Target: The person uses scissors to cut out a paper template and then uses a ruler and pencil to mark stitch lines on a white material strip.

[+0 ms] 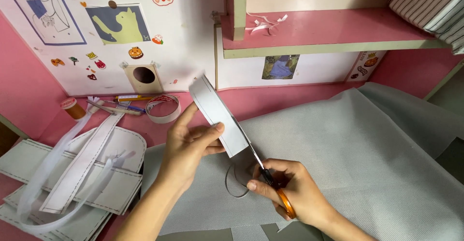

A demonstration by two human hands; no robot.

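My left hand (192,142) pinches a stiff white-grey strip (216,115) between thumb and fingers and holds it tilted above the grey fabric sheet (348,159). My right hand (290,191) grips orange-handled scissors (270,180). Their blades run up along the strip's right edge. A thin curled offcut (232,183) hangs below the strip, over the fabric.
A pile of cut white pattern pieces (82,173) with dashed borders and white zips lies at the left. A tape roll (163,108), an orange thread spool (73,108) and pens (126,99) sit by the stickered wall. A pink shelf (328,30) overhangs at the top right.
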